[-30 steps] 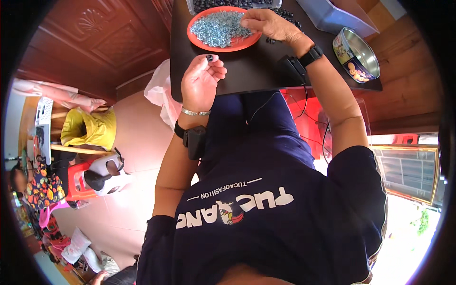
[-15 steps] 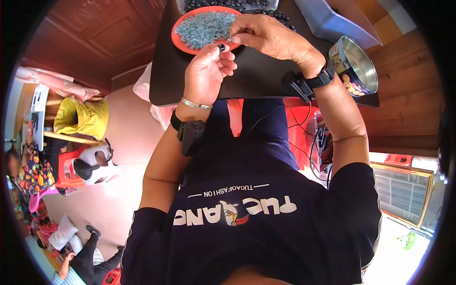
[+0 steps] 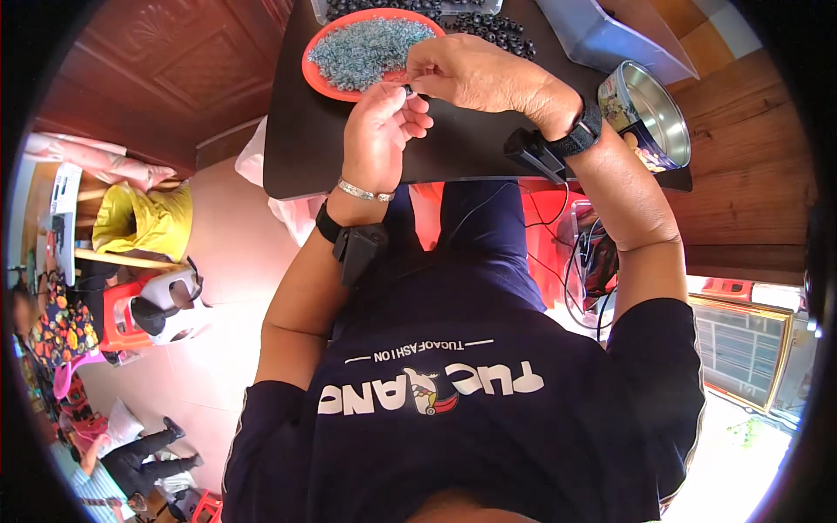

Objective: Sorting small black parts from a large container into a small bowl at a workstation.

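My left hand (image 3: 377, 131) is raised over the near part of the dark table, palm partly turned up. Between its thumb and forefinger it pinches a small black bead-like piece (image 3: 408, 90). The fingertips of my right hand (image 3: 484, 74) are closed together at that piece; what they hold, if anything, is too small to make out. Just behind both hands lies an orange-red plate (image 3: 323, 89) heaped with small clear bluish pieces (image 3: 362, 54). More black pieces (image 3: 497, 33) are spread on the table beyond my right hand.
A clear tray (image 3: 471, 7) of black pieces stands at the far edge. To the right are a translucent plastic bin (image 3: 610, 39) and an open round tin (image 3: 649, 113). Cables (image 3: 571, 270) hang by my right knee. Other people (image 3: 144, 458) sit at the far left.
My right hand has moved left and slightly down, bringing its fingertips from the plate's edge to the black piece in my left hand. The left hand has barely moved.
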{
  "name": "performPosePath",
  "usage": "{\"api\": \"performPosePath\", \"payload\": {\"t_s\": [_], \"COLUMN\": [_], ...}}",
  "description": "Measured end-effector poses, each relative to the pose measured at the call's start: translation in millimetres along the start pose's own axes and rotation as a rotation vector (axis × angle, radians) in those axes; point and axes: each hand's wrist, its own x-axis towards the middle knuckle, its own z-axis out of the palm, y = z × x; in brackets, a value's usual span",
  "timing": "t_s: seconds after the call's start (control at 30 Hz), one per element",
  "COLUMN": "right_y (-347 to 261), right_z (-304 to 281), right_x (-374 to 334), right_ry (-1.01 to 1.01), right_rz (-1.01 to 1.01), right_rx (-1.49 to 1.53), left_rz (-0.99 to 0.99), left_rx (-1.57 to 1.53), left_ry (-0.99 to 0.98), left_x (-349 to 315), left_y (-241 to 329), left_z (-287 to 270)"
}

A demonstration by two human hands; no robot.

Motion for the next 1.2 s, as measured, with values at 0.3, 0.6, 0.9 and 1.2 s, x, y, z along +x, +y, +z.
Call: {"api": "performPosePath", "payload": {"t_s": [0.3, 0.6, 0.9, 1.2], "right_y": [-2.7, -1.4, -7.6, -24.1], "right_z": [10.4, 13.1, 21.8, 43.8], "right_x": [-4.0, -7.7, -12.6, -23.1], "right_ry": [0.182, 0.194, 0.359, 0.441], "right_rz": [-0.106, 0.009, -0.194, -0.111], "right_rx": [0.188, 0.283, 0.068, 0.159], "left_rz": [-0.123, -0.171, -0.188, -0.165], "left_rx": [-0.177, -0.236, -0.267, -0.285], "left_ry": [-0.018, -0.017, -0.081, -0.094], "left_x": [6.8, 3.0, 0.8, -20.1], "left_y": [2.1, 2.8, -1.8, 6.3], "left_z": [-3.7, 1.9, -4.6, -3.4]}}
